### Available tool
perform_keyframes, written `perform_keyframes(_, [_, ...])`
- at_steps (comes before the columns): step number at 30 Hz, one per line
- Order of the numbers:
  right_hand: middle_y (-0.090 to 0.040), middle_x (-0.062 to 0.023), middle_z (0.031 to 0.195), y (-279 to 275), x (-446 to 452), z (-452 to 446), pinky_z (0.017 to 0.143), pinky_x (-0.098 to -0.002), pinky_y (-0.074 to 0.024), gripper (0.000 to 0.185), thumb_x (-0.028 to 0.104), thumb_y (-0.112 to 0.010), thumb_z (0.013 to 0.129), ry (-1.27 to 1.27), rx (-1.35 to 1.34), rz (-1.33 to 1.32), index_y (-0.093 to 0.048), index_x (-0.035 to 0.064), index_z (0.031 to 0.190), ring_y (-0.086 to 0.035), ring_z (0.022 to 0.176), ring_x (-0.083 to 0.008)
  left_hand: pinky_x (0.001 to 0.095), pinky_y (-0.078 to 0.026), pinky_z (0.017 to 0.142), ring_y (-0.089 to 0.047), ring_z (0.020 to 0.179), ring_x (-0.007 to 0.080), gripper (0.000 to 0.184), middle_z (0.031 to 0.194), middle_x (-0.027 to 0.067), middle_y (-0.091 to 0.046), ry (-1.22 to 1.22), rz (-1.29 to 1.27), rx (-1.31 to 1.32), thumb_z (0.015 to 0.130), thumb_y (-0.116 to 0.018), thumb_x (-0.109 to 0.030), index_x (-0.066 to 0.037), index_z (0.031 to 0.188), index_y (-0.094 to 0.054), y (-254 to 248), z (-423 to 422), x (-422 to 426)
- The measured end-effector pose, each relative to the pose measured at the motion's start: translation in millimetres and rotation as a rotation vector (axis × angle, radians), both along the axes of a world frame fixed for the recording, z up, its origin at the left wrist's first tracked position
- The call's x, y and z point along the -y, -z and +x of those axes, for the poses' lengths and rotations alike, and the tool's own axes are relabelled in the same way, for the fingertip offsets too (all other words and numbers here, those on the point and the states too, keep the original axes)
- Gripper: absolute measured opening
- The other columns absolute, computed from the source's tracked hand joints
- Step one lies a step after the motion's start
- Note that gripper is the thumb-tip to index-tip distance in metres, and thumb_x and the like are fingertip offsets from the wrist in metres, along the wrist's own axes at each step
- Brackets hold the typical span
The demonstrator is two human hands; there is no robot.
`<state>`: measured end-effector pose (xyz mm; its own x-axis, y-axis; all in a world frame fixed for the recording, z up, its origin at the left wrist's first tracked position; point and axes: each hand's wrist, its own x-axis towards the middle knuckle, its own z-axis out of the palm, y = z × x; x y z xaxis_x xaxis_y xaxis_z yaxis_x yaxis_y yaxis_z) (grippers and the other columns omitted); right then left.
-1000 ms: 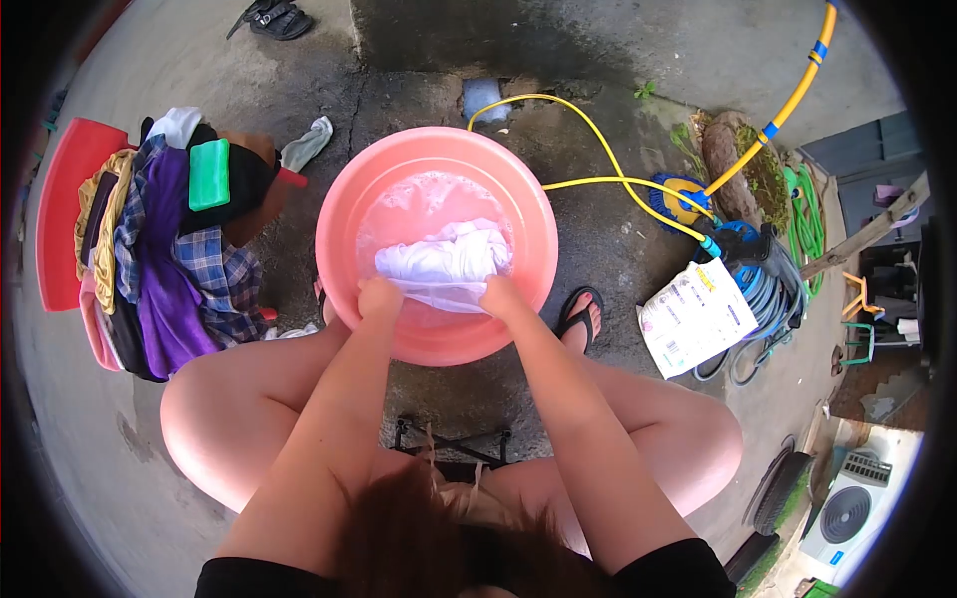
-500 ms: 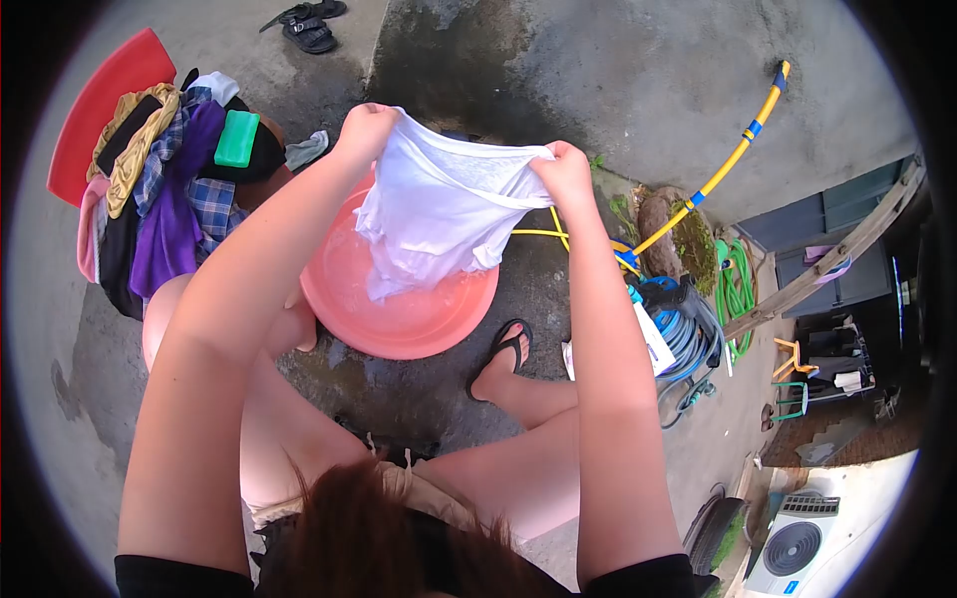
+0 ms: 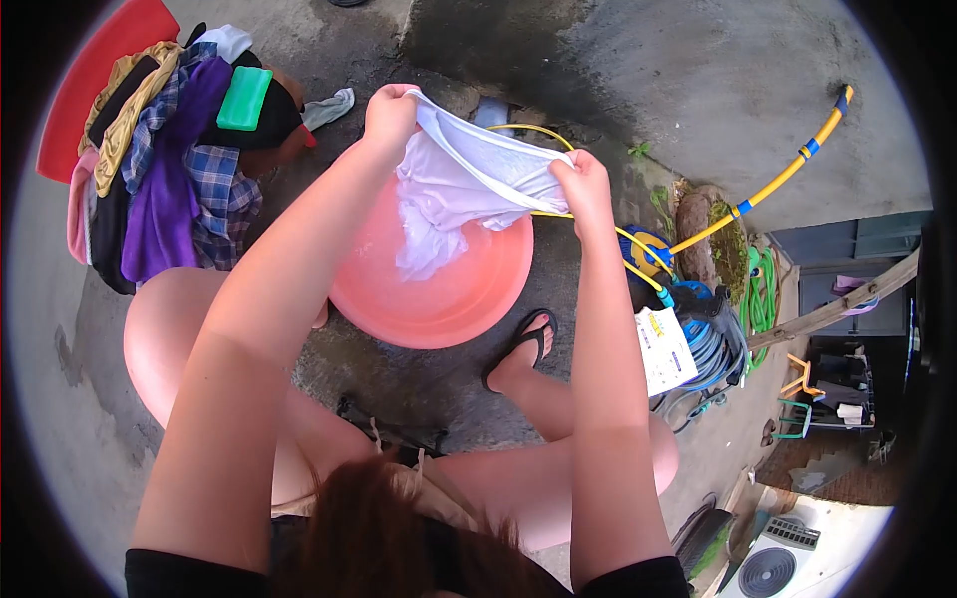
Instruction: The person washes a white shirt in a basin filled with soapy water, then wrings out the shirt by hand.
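White cloth (image 3: 449, 184) held up over the basin (image 3: 429, 327), its bunched lower end hanging down into it, at or near the water. Left hand (image 3: 390, 118): above the basin's far edge, fingers closed on one end of the cloth's upper edge. Right hand (image 3: 586, 194): past the basin's right side, thumb and bent fingers pinched on the other end; gap no wider than the fabric. Edge between them drawn out, slightly slack.

Handling (judged): soft, limp, thin; wet, so heavier than dry and probably slippery; not fragile, though stretchable. Best hold: both ends of the edge, well apart.

Left of basin: clothes pile (image 3: 164, 204), green block (image 3: 244, 99) on top. Right of basin: yellow hose (image 3: 718, 221).
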<state>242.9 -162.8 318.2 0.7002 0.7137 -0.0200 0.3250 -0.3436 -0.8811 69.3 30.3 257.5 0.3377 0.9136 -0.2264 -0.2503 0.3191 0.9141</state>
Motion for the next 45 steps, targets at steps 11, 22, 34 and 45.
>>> perform_keyframes(11, [-0.051,-0.0087,0.057,261,37,-57,0.051,-0.0338,-0.0383,0.014,0.010,-0.061,0.071,-0.102,0.012,-0.105,-0.051,0.0010,0.066,-0.049,0.052,-0.0177,0.0409,-0.045,0.078,-0.059,0.089,0.0307,0.020,0.094,0.0131,-0.062,0.491,0.413,-0.924,0.080,-0.059,-0.022,-0.008,0.094,-0.058,204,-49,97])
perform_keyframes(22, [-0.062,-0.0152,0.098,292,89,-126,0.080,-0.0440,-0.0466,0.026,0.024,-0.059,0.076,-0.636,0.296,-0.841,-0.061,0.0043,0.093,-0.059,0.096,-0.0333,0.0469,-0.044,0.087,-0.060,0.100,0.0272,0.025,0.108,0.0100,-0.062,1.236,0.558,-1.482,0.080,-0.056,-0.019,-0.011,0.103,-0.064,260,-94,154])
perform_keyframes(34, [-0.063,-0.0179,0.101,67,76,-56,0.078,-0.0411,-0.0529,0.031,0.030,-0.065,0.077,-0.462,0.859,-1.068,-0.066,0.0093,0.100,-0.064,0.096,-0.0309,0.0363,-0.053,0.072,-0.066,0.093,0.0218,0.022,0.098,0.0104,-0.068,0.946,1.109,-1.514,0.078,-0.066,-0.028,-0.013,0.093,-0.071,48,-71,68])
perform_keyframes(45, [-0.062,-0.0143,0.095,-124,80,-23,0.083,-0.0367,-0.0470,0.023,0.022,-0.069,0.072,-0.059,0.728,0.047,-0.071,0.0088,0.091,-0.061,0.092,-0.0297,0.0326,-0.049,0.079,-0.063,0.083,0.0261,0.031,0.083,0.0112,-0.067,0.097,0.988,-0.732,0.068,-0.065,-0.029,-0.007,0.090,-0.069,-167,-53,61])
